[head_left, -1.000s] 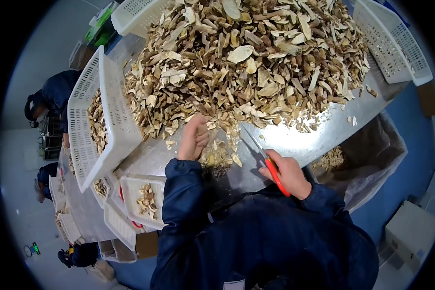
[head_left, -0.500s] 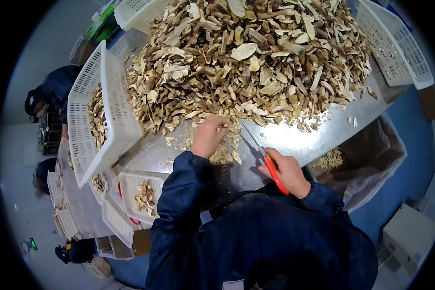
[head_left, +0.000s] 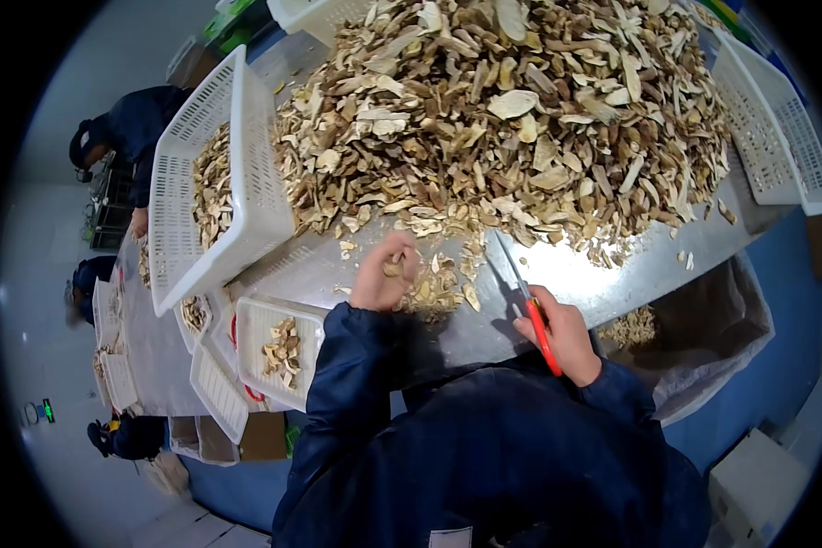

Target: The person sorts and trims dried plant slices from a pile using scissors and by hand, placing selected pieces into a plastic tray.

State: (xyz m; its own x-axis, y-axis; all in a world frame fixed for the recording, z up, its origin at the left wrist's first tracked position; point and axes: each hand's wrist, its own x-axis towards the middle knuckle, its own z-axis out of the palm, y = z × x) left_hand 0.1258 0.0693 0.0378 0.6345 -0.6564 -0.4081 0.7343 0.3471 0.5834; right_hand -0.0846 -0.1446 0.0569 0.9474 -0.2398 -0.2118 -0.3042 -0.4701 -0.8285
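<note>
My left hand (head_left: pixel 381 281) is just above the metal table, turned with its fingers curled around a small pale dried mushroom slice (head_left: pixel 393 268) that is partly hidden. In my right hand (head_left: pixel 568 336) are scissors (head_left: pixel 541 331) with red-orange handles, their blades pointing away from me and slightly parted over the table. Small mushroom scraps (head_left: pixel 437 288) lie between the hands. Beyond them rises a large heap of dried mushroom slices (head_left: pixel 484 128). A white tray (head_left: pixel 312 358) with a few cut pieces sits left of my left forearm.
A white perforated basket (head_left: pixel 263 215) with mushroom slices stands left of the heap, and another basket (head_left: pixel 760 137) at the right. Below the table's right edge is a plastic-lined bin (head_left: pixel 703 320) holding scraps. Co-workers in dark clothing (head_left: pixel 151 119) are at the left.
My left hand has drawn back from the heap's edge towards the left and turned, so a slice shows in its fingers. My right hand still holds the scissors; the whole view has shifted a little.
</note>
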